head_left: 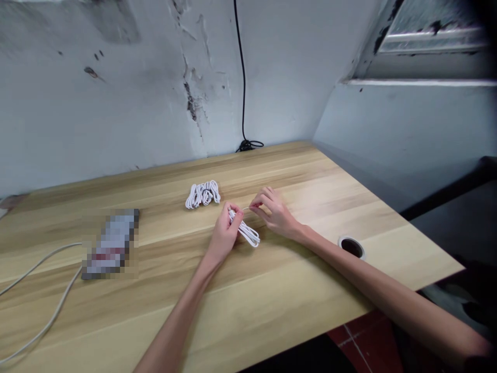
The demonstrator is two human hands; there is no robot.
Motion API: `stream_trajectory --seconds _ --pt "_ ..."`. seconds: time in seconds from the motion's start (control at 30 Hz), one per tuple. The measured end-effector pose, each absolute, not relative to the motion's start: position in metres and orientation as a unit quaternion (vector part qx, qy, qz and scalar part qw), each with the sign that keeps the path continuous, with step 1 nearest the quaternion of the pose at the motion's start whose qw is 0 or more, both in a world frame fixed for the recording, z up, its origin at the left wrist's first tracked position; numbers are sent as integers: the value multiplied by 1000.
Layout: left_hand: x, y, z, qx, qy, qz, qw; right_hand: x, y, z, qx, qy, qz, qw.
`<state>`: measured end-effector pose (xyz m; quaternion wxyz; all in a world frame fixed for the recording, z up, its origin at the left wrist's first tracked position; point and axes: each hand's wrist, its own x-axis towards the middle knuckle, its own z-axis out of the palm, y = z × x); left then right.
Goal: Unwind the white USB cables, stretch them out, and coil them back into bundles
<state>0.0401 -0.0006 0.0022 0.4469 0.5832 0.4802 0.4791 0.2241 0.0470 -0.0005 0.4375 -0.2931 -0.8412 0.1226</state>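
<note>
your left hand grips a small white cord bundle above the desk; your right hand sits just beside it, apparently pinching its thin end. a second bundle lies farther off.

Dim, cool light greys the wall while a pale glare lies on my wooden desk, shadows stay soft, my view bends and darkens toward the corners, and one patch is pixelated

Looking from up on the head, forward and down, quite close to the left hand and right hand, across a wooden desk, toward a pale wall at the back.
</note>
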Motion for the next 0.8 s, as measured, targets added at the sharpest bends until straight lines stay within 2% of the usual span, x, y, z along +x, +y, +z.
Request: stream_trajectory --seconds 0.13,0.33,0.47,0.67,0.8 --pt "42 -4 4 605 500 469 406 222 47 -3 -284 -838 157 438" --pt "41 -2 2 549 524 542 361 214 33 1 -370 -719 284 515" --pt "38 0 2 511 579 590 236 201 15 3 -405 -612 410 541" --pt "39 -7 2 608 582 537 58 183 -1 2 -384 -477 591 525" --pt "40 -10 -4 644 556 525 -7 178 -5 1 -361 -412 670 501"
